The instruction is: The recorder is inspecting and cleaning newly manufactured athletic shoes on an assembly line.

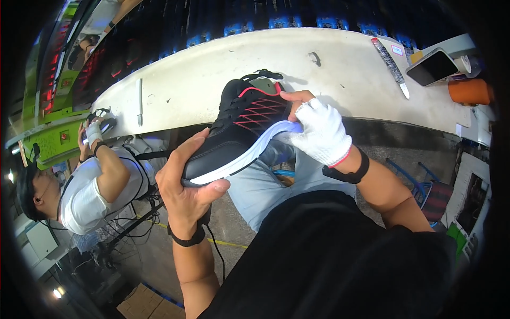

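Note:
A black sneaker (217,151) with red criss-cross lines on its side and a white sole is held up over my lap, at the near edge of the bench. Bare and wrapped round the toe end, my left hand (183,178) has its thumb under the sole. At the heel end is my right hand (316,130), in a white glove that leaves the fingertips bare; it grips the heel and sole edge. Black laces stick out at the shoe's far side, and a green patch shows near its red-trimmed collar. The sole's underside is mostly hidden.
The pale bench (212,61) curves across in front of me. A pen-like cutter (391,66), a phone (433,67) and an orange cylinder (469,91) lie at its right end. A thin metal strip (139,101) lies at left. A co-worker (101,178) sits there, handling another shoe.

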Motion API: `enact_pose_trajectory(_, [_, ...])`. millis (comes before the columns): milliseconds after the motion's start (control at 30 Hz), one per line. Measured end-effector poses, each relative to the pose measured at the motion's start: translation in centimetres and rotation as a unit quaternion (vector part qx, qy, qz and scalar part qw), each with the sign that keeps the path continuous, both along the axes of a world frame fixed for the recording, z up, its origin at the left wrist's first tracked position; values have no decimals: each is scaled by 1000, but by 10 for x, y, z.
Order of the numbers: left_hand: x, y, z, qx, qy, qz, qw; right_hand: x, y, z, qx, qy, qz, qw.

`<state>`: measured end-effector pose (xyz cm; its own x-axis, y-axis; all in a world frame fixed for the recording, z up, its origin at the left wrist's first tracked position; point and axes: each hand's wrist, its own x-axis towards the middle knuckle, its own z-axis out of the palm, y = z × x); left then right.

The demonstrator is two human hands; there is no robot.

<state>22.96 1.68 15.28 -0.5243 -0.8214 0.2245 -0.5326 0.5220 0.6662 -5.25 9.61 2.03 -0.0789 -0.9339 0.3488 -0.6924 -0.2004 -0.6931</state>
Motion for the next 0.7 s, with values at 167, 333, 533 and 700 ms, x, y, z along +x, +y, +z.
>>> enact_pose_trajectory(167, [-19,3,9,-35,5,-66,997,-3,3,15,26,35,-21,999])
enact_pose_trajectory(333, [-69,22,-12,-89,173,-138,971,-31,26,80,-37,12,28,999])
enact_pose_trajectory(533, [-117,53,-84,-247,241,-30,938,-40,40,140,-90,-18,85,992])
enact_pose_trajectory(700, [-119,55,-104,-193,281,6,940,-39,34,133,-91,-71,73,991])
